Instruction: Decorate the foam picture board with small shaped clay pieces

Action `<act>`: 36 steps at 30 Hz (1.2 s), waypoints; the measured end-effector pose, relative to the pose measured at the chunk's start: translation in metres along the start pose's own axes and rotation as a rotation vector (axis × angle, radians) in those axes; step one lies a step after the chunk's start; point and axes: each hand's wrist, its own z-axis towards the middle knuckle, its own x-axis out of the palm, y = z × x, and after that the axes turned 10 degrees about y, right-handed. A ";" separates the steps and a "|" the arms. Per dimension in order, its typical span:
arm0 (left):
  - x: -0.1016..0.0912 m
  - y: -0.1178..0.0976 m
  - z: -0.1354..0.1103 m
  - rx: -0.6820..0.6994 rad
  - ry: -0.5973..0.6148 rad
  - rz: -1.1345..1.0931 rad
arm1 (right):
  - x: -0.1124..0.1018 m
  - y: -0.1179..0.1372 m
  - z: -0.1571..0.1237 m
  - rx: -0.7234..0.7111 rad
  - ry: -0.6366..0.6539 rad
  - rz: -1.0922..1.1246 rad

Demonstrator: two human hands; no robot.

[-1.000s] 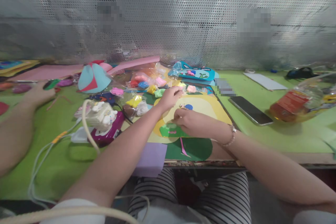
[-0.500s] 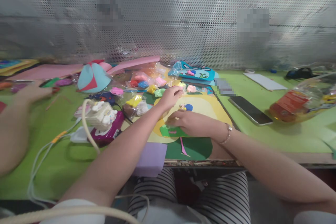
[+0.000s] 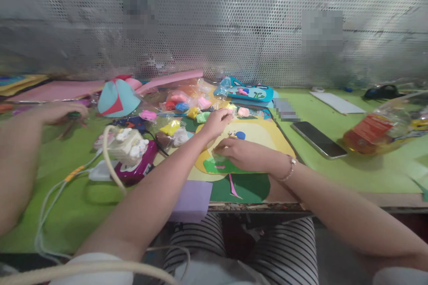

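Green tabletop (image 3: 368,173) runs under a perforated metal screen. At 7 o'clock on the yellow sheet (image 3: 267,138) lies the green piece (image 3: 214,167). The right hand (image 3: 244,155) pinches its upper edge with bunched fingertips. The left hand (image 3: 216,123) curls at 11 o'clock, its grip unclear. The piece looks soft, light and easily dented, so it is best held by its edges.

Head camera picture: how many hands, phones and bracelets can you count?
Hands: 3 (the wearer's left hand and right hand, plus another person's hand at far left)
Phone: 1
Bracelet: 1
Total: 5
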 end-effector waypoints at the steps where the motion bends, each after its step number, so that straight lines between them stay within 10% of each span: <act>1: 0.000 0.000 0.000 0.002 0.000 0.001 | -0.001 0.000 -0.001 0.003 -0.008 0.013; 36: -0.002 -0.003 -0.001 -0.016 0.011 0.022 | -0.001 0.007 -0.001 0.030 0.048 -0.090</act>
